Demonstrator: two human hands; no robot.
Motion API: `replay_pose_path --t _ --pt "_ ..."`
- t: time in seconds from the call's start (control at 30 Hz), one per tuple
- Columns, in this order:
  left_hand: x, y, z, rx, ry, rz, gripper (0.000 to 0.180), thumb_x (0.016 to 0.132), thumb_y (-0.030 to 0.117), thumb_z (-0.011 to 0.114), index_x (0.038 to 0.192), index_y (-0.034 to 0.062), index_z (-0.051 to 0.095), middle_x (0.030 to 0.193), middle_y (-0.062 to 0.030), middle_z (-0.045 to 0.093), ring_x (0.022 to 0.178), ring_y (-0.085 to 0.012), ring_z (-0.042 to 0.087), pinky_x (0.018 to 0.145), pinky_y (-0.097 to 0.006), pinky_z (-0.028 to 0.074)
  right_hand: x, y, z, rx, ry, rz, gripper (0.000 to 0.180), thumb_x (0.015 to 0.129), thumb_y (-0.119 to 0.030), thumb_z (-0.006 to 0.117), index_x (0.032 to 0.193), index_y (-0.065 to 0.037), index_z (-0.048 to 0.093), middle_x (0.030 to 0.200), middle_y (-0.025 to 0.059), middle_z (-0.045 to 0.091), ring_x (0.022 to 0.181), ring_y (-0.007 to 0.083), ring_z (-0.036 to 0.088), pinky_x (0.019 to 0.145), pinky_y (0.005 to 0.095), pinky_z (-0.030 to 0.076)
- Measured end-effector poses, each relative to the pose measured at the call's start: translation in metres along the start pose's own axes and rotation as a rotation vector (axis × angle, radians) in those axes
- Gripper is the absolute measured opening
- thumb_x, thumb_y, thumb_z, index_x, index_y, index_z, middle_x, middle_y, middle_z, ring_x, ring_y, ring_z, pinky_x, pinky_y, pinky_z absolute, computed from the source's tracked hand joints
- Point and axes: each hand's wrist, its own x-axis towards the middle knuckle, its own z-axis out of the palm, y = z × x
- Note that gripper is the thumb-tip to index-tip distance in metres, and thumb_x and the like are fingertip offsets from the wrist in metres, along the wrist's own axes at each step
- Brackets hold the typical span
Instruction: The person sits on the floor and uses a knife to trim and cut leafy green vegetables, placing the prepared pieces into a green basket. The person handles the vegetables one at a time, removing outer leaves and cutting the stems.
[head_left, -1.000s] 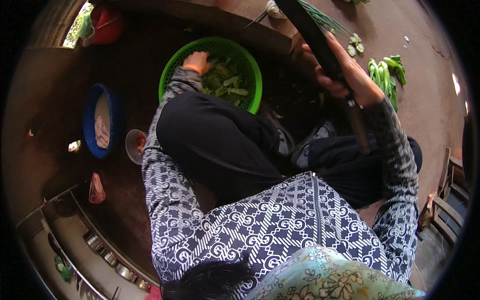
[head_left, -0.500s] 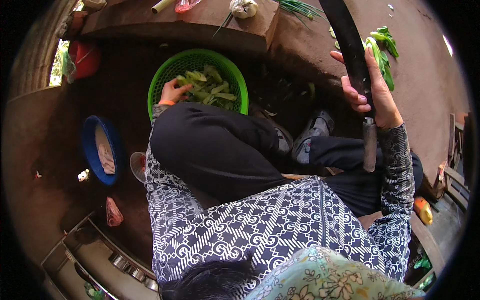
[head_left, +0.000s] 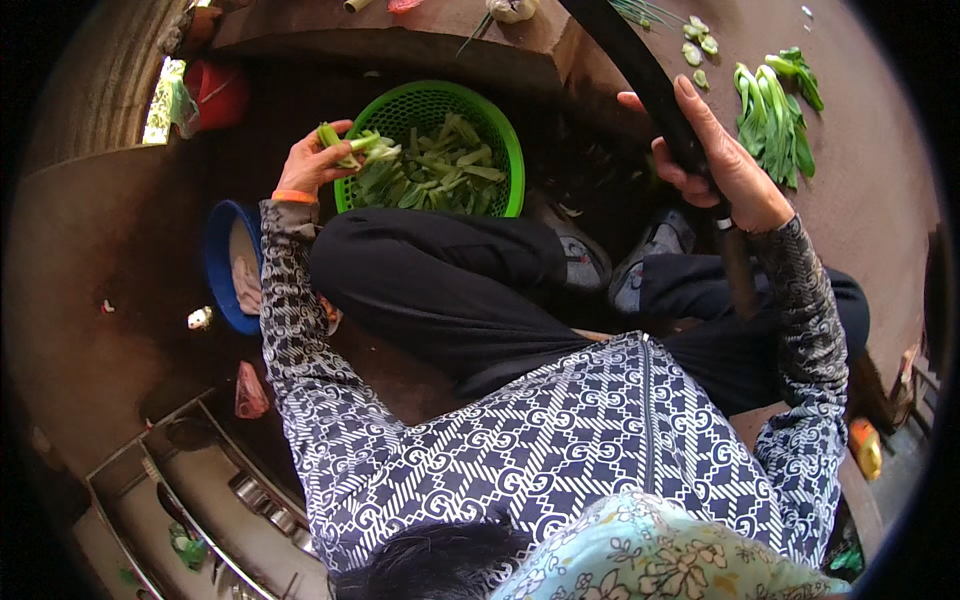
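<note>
My left hand [head_left: 310,162] pinches a small bunch of pale green leafy-vegetable pieces [head_left: 368,148] over the left rim of a green perforated plastic basket [head_left: 516,170]. Cut leaves and stems [head_left: 445,165] lie in the basket, beyond my bent knee. On the right, my right hand [head_left: 740,180] holds a large dark-bladed knife [head_left: 650,85] at the base of its blade, fingers curled around it. Its handle hangs below the hand, and the blade rises past the upper edge of the view. Whole leafy greens [head_left: 770,130] lie on the raised surface beyond this hand.
Pale cut vegetable ends [head_left: 697,42] and a garlic bulb [head_left: 512,8] lie on the ledge. At left are a blue basin [head_left: 228,290] holding water and a pale cloth-like item, a red bucket [head_left: 215,95] and a metal rack [head_left: 150,455] on the brown floor.
My left hand has come up and left out of the basket with vegetable pieces in it. My right hand and the knife have shifted slightly left as the view moved.
</note>
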Motion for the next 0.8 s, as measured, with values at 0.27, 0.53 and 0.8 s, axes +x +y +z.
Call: replay_pose_path --t 0.27,0.53,0.8 --pt "-0.055 0.041 0.083 -0.345 -0.272 0.265 0.049 0.095 0.013 0.059 0.140 -0.0035 0.047 0.119 -0.0214 0.066 0.105 -0.0288 0.069 0.094 -0.040 0.057 0.027 0.024 0.030 0.096 -0.236 -0.192 0.060 0.102 -0.048 0.050 0.146 -0.007 0.045 0.089 -0.0031 0.057 0.049 -0.0036 0.036 0.039 0.0125 0.027" --pt "-0.061 0.050 0.111 -0.336 -0.365 0.247 0.048 0.098 0.016 0.059 0.141 -0.0025 0.046 0.116 -0.0172 0.067 0.102 -0.0239 0.069 0.087 -0.037 0.061 0.092 0.025 0.112 0.169 -0.224 -0.342 0.045 0.087 -0.018 0.071 0.127 -0.002 0.058 0.095 0.0074 0.069 0.070 0.0085 0.065 0.055 0.0207 0.045" --pt "-0.082 0.041 0.080 -0.467 -0.149 0.270 0.044 0.098 0.030 0.065 0.127 -0.0031 0.059 0.094 -0.0117 0.069 0.070 -0.0107 0.062 0.055 -0.019 0.045 0.129 0.031 0.133 -0.069 -0.206 -0.315 0.029 0.082 -0.005 0.068 0.110 0.001 0.070 0.096 0.0078 0.070 0.075 0.0105 0.064 0.068 0.0254 0.052"
